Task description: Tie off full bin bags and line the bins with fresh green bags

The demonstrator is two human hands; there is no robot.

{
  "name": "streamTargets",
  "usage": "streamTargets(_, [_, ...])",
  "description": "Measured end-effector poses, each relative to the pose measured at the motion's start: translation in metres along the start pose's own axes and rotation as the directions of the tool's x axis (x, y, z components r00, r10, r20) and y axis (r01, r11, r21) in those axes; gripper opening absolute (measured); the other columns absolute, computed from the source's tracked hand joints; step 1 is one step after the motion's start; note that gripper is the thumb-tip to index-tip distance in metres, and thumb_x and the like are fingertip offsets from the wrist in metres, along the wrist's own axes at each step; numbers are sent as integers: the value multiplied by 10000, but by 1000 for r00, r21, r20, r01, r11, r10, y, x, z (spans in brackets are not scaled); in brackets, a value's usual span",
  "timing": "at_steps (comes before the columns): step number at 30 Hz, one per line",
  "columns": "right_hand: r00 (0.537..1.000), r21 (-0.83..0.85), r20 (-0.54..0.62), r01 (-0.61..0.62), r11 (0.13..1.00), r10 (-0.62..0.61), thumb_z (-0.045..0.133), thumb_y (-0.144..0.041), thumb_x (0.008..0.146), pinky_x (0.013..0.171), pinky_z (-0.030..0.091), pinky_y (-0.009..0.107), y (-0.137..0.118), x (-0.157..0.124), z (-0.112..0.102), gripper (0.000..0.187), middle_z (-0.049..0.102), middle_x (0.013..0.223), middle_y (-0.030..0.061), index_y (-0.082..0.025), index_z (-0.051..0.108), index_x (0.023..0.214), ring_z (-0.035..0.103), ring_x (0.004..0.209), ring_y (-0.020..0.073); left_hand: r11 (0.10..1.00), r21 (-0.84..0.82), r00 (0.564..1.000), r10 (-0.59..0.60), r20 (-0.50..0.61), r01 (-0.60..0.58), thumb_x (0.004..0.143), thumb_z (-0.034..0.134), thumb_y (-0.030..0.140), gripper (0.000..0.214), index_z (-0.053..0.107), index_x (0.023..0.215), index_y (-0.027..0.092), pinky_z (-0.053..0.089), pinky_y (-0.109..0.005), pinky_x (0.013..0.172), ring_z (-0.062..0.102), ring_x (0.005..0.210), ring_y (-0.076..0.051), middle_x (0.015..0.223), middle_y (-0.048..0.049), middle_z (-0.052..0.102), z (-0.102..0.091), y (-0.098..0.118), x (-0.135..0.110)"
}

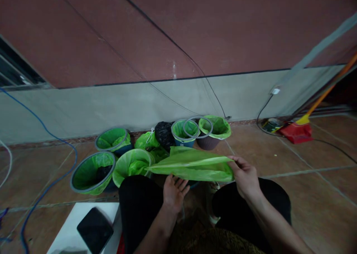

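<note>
Green plastic bag (192, 166) spreads out flat in the air above the floor, just beyond the person's knees, its left tip overlapping a lined bin in view. Largest of all is the wall (178, 34), dark red above and pale below, meeting the tiled floor (301, 183) along its far edge. A white surface (69, 220) stands near the floor's left side, with a black object (95, 230) lying towards its right edge. Near the floor's far edge cluster several green-lined bins (124, 149); the purplish-brown bin (208, 144) is the rightmost one visible. A red dustpan (297, 133) lies by that same edge, further right, well apart from them. Among the bins sits a knotted-looking black bag (164, 135). The right hand (247, 177) pinches the green bag's right end between its fingers; the left hand (173, 192) is below its lower edge, fingers spread and gripping nothing, though contact is hard to judge. Smaller still, a grey ring (212, 129) overlaps two bin rims.
</note>
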State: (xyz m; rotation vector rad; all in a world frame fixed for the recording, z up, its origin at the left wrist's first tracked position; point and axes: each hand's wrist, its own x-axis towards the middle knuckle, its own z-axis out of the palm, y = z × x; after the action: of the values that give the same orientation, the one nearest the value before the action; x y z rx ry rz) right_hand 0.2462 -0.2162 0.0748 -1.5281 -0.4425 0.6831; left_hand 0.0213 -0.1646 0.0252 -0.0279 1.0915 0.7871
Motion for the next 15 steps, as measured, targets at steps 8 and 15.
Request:
streamTargets(8, [999,-11,-12,-45,999,45,791,-401,571,502,485,241,8,-11,-1,393,696,694,12,-163,687,866,606,546,140,998,-6,998,64,-3,-64,830,582,120,96,619,904,169,571,-394,858,703,775,-176,892,-66,719,-2,-3,0])
streamTargets(15, [984,-463,174,124,878,-47,723,-418,662,705,555,360,22,-3,-19,414,732,914,74,-195,691,1010,687,774,234,963,119,961,256,-109,-243,638,727,50,177,609,716,156,524,-234,556,615,559,-115,666,9,661,-15,-11,19])
